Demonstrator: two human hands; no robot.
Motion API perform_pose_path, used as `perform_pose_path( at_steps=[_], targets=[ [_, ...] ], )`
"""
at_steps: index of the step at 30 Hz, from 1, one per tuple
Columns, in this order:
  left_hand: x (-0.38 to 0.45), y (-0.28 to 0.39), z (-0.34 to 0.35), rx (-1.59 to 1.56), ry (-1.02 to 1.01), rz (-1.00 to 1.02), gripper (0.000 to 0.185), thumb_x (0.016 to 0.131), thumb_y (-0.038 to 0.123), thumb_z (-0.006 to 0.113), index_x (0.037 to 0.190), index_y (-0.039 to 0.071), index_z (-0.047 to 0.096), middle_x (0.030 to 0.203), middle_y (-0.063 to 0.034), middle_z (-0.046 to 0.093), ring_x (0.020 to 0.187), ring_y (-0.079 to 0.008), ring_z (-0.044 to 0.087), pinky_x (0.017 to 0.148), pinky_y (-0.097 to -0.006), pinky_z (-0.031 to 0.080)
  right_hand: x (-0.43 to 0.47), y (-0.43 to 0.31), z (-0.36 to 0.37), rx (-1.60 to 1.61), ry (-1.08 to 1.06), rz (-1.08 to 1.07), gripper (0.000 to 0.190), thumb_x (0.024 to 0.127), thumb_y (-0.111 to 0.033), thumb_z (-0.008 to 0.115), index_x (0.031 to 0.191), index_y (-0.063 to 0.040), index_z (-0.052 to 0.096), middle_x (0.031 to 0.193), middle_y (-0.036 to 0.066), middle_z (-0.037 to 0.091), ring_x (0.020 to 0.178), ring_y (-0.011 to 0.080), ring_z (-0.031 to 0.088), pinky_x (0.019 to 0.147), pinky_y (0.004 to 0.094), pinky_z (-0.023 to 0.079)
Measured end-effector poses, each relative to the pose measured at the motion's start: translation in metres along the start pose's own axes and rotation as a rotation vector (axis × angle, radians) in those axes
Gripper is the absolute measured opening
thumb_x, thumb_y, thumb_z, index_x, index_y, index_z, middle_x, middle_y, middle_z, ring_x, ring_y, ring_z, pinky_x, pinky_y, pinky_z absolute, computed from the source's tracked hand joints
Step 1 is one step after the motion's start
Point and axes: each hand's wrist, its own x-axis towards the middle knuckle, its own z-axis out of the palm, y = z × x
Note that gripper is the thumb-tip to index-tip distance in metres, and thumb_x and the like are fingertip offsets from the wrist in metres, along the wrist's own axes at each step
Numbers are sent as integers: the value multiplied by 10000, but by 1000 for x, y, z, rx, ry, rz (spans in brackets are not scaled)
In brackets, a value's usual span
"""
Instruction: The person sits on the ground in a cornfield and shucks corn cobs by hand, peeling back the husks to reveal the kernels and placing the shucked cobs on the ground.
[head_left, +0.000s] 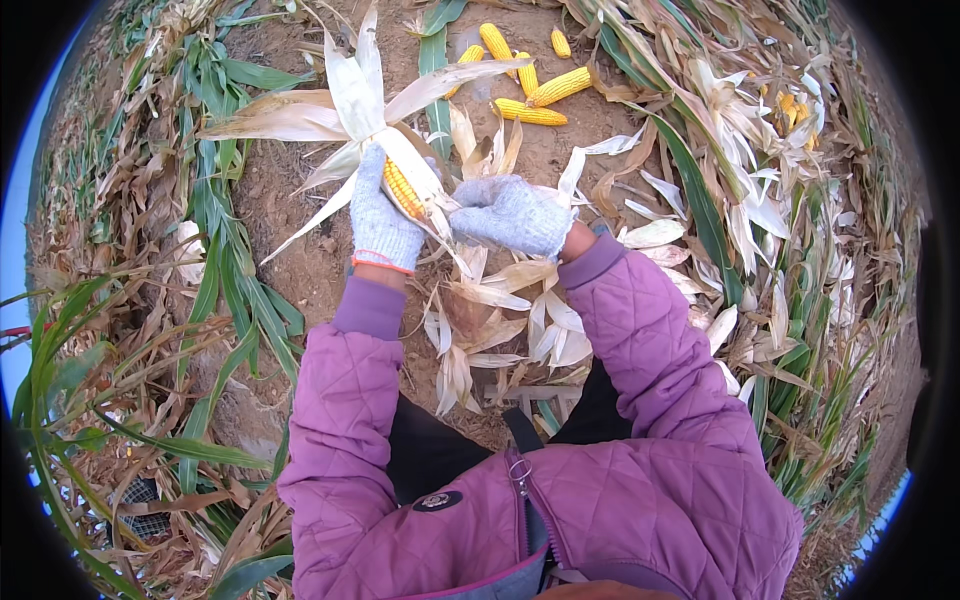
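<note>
My left hand (384, 214), in a pale knitted glove with an orange cuff edge, holds a partly husked ear of corn (403, 189). Yellow kernels show along its near left side, while pale husk leaves (358, 105) splay out from its far end. At the tip nearer me, my right hand (514, 214), gloved too, has its fingers closed on the husk; the fingertips are partly hidden. Beyond the hands, several bare yellow corn cobs (559, 86) lie on the soil.
Loose dry husks (487, 315) lie on the ground between my legs and hands. Corn stalks and green leaves (217, 217) run along the left, with more stalks and husks (739, 172) heaped on the right. Some yellow ears (795, 116) show at the far right.
</note>
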Motion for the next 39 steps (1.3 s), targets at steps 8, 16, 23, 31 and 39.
perform_pose_path(
  at_steps=[8,16,23,31,39],
  targets=[
    [6,3,-6,44,-111,60,415,918,347,553,1223,69,511,1098,-130,604,969,-301,625,801,-442,552,5,0,-9,2,286,61,314,850,-322,555,939,-44,672,801,126,657,738,234,647,707,335,506],
    [-26,5,25,310,-253,-259,492,896,332,572,1242,-11,499,1057,-191,631,840,-297,666,690,-398,591,6,9,-35,393,636,60,238,897,-169,516,994,13,636,806,46,648,666,119,620,604,268,500],
    [-35,-9,17,705,-352,-397,520,890,235,604,1290,-57,445,1103,-199,612,904,-299,651,786,-396,568,6,56,-87,-565,1034,-149,258,890,-115,460,1070,-34,626,1022,143,628,970,301,594,851,385,478],
    [-11,4,4,119,-249,-173,472,881,256,624,1263,29,465,1099,-207,586,971,-341,616,852,-481,534,7,27,-66,515,804,13,316,849,-191,662,1098,0,629,963,61,649,873,126,597,787,272,490],
    [-2,4,-1,29,-100,-7,399,871,215,637,1206,53,494,1118,-138,580,983,-306,603,890,-493,503,-2,-19,-24,66,86,144,380,854,-336,688,1065,-19,672,968,63,684,883,138,626,789,272,497]
  ],
)
